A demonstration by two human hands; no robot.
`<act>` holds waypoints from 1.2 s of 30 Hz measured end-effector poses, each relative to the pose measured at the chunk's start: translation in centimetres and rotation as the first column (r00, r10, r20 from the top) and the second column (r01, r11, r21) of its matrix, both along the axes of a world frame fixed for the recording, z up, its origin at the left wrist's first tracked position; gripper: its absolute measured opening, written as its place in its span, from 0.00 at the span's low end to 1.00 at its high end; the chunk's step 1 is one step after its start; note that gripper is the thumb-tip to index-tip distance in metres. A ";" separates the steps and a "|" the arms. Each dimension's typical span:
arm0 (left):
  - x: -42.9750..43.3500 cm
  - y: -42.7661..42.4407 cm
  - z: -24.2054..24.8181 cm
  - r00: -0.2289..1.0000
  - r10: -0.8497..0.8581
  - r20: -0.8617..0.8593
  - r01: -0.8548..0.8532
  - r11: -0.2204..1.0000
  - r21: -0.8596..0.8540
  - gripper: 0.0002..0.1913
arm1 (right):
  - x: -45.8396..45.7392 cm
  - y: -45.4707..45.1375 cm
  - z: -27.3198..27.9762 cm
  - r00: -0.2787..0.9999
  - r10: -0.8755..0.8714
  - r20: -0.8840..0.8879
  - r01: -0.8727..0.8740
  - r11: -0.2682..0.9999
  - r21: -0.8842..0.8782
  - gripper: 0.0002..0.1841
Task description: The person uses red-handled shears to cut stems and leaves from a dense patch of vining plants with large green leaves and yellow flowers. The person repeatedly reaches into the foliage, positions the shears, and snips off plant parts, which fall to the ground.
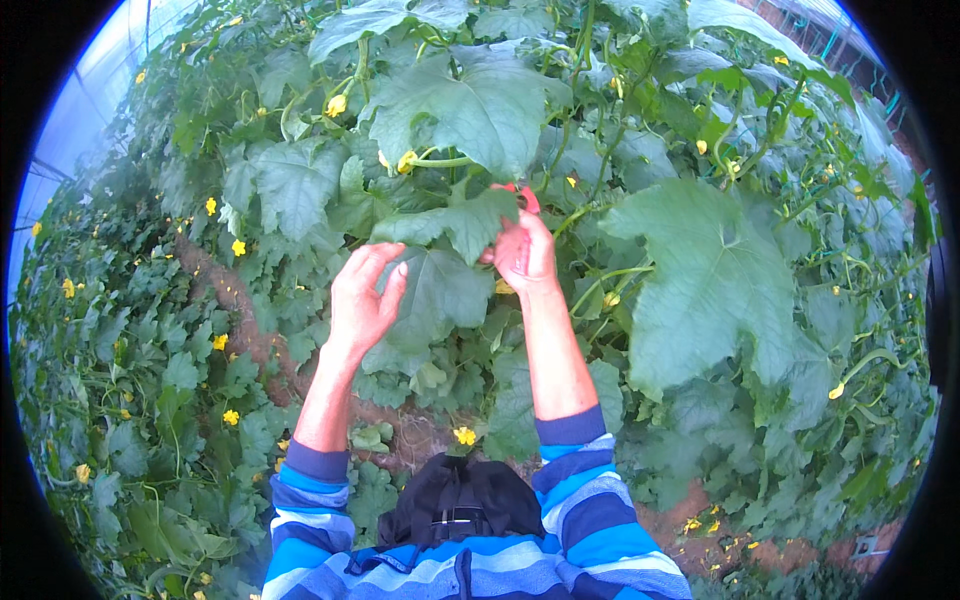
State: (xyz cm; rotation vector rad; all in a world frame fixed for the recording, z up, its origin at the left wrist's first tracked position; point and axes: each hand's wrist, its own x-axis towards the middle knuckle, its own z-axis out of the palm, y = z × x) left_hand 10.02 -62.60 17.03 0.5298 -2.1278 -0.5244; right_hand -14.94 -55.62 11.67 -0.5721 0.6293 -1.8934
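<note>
My right hand (526,253) is raised among broad green leaves of a climbing gourd-family vine, closed around a red tool (525,196). A leaf (457,223) hides part of the tool and some of my fingers, so its working end cannot be made out. To the left, my left hand (367,289) has its thumb apart from its bent fingers, and nothing shows between them. Its fingertips are at the edge of that same leaf; whether they touch it is unclear. Just above, a slim young fruit (442,162) ends in a yellow flower (406,161).
Big leaves (712,277) crowd the right side. Another young fruit (874,361) hangs farther right. Strips of bare soil (232,300) run between leafy plants dotted with yellow flowers. Greenhouse film (82,105) shows at upper left, and green strings (829,45) at upper right.
</note>
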 end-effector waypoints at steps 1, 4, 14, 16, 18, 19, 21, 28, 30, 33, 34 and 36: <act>-0.1 0.0 0.5 1.000 -0.004 -0.026 0.005 1.000 0.001 0.12 | -0.3 1.2 0.0 0.999 0.034 0.013 -0.033 0.999 -0.041 0.34; -1.2 -0.3 2.1 0.996 -0.041 -0.082 0.042 0.999 0.012 0.11 | -0.1 5.1 -0.2 0.989 -0.141 0.055 0.147 0.980 -0.133 0.31; -10.3 -4.3 1.9 0.847 0.204 0.491 -0.094 0.966 -0.240 0.13 | -2.0 14.2 -3.2 0.888 -0.368 -0.276 0.402 0.912 0.076 0.30; -12.4 -6.0 0.8 0.731 0.311 0.607 -0.096 0.928 -0.360 0.16 | -2.1 14.7 -3.8 0.891 -0.327 -0.315 0.376 0.920 0.111 0.30; -13.8 -7.8 -0.6 0.673 0.400 0.622 -0.054 0.866 -0.498 0.19 | -2.0 14.9 -4.3 0.894 -0.294 -0.339 0.355 0.925 0.135 0.30; -14.1 -8.5 -1.5 0.714 0.428 0.553 -0.069 0.830 -0.553 0.20 | -2.0 15.1 -4.4 0.895 -0.280 -0.346 0.346 0.927 0.145 0.30; -14.6 -9.8 -3.0 0.777 0.455 0.434 -0.102 0.772 -0.627 0.24 | -2.1 15.3 -4.6 0.895 -0.267 -0.358 0.340 0.927 0.159 0.30; -15.9 -13.1 -3.3 0.905 0.339 0.259 -0.075 0.724 -0.686 0.26 | -2.8 15.5 -5.0 0.891 -0.240 -0.385 0.328 0.927 0.183 0.30; -16.1 -13.3 -2.2 0.821 0.331 0.465 0.018 0.799 -0.601 0.24 | -2.9 15.5 -5.0 0.890 -0.237 -0.390 0.330 0.925 0.190 0.30; -16.0 -11.2 -0.9 0.837 0.309 0.453 0.109 0.716 -0.690 0.22 | -3.2 15.4 -5.0 0.886 -0.233 -0.400 0.331 0.923 0.195 0.30; -16.0 -10.1 -0.6 0.957 0.153 0.246 0.074 0.691 -0.719 0.19 | -3.3 15.3 -4.9 0.884 -0.232 -0.405 0.332 0.923 0.195 0.31; -15.8 -7.4 -0.7 0.947 0.131 0.294 0.082 0.786 -0.613 0.16 | -3.7 15.1 -4.7 0.882 -0.233 -0.410 0.334 0.922 0.195 0.31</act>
